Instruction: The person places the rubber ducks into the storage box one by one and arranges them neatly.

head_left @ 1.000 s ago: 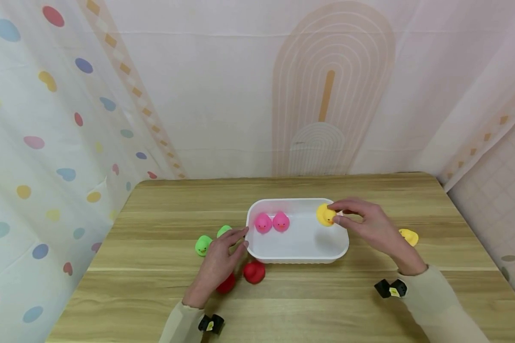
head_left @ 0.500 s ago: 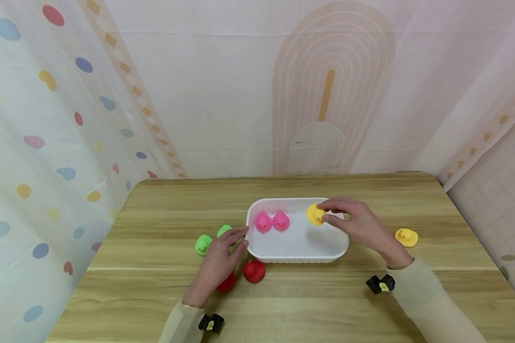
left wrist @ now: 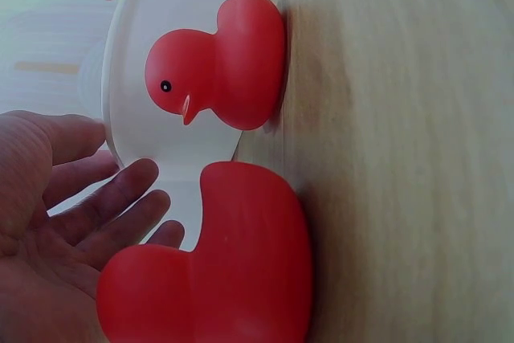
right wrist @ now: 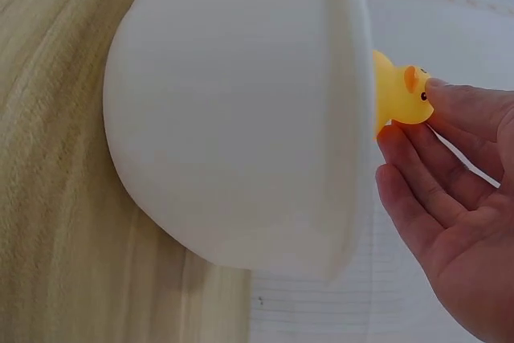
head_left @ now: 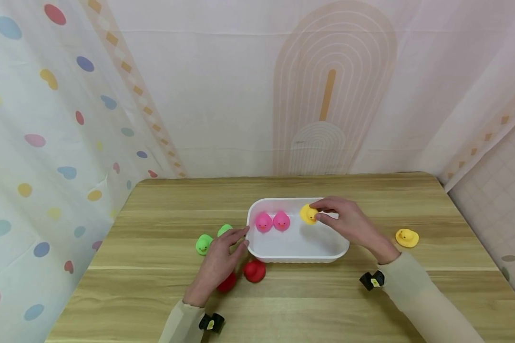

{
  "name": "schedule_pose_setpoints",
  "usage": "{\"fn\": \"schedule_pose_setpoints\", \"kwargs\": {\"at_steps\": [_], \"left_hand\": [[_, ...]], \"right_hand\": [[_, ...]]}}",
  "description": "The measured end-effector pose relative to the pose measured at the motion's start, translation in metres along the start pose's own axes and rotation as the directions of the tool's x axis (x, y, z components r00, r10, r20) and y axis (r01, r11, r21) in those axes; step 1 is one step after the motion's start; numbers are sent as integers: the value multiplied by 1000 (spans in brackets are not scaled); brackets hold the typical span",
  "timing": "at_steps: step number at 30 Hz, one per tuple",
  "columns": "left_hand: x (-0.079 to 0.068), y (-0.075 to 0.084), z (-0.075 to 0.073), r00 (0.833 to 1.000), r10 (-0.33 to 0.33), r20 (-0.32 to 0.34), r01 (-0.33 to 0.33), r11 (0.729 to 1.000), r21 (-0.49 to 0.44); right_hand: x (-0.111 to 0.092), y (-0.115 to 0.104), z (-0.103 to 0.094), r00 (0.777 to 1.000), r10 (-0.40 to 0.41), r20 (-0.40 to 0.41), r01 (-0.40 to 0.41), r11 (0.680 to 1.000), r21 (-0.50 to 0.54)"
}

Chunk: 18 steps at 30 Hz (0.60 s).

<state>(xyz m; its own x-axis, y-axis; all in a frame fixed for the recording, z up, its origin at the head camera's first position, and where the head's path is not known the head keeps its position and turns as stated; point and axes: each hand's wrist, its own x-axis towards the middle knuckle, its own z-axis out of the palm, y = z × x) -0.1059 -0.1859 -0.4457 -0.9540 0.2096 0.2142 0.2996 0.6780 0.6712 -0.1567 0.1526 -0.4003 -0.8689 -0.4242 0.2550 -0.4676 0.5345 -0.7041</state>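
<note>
My right hand [head_left: 347, 224] pinches a yellow rubber duck [head_left: 307, 214] between thumb and fingers, over the inside of a white plastic basin [head_left: 298, 259]. In the right wrist view the duck [right wrist: 401, 94] shows above the basin's rim, its head at the thumb. Two pink rubber ducks [head_left: 263, 222] sit side by side at the basin's left end. My left hand [head_left: 219, 255] rests at the basin's left rim, fingers loosely extended and holding nothing. Close to it in the left wrist view are two red rubber ducks [left wrist: 245, 62] on the table.
Two green rubber ducks [head_left: 203, 244] lie left of the basin, one partly hidden by the left hand. Another yellow duck [head_left: 406, 237] stands on the wooden table [head_left: 309, 305] at the right. A patterned curtain [head_left: 219, 95] hangs behind the table.
My right hand has carried the yellow duck leftward over the basin, closer to the pink ducks. My left hand has stayed at the rim.
</note>
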Motion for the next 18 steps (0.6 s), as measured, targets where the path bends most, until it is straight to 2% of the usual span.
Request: {"fn": "schedule_pose_setpoints", "kwargs": {"at_steps": [18], "left_hand": [[-1, 0, 1, 999, 31, -18, -31, 1000, 5]], "right_hand": [[20, 3, 11, 995, 59, 78, -58, 998, -15]]}}
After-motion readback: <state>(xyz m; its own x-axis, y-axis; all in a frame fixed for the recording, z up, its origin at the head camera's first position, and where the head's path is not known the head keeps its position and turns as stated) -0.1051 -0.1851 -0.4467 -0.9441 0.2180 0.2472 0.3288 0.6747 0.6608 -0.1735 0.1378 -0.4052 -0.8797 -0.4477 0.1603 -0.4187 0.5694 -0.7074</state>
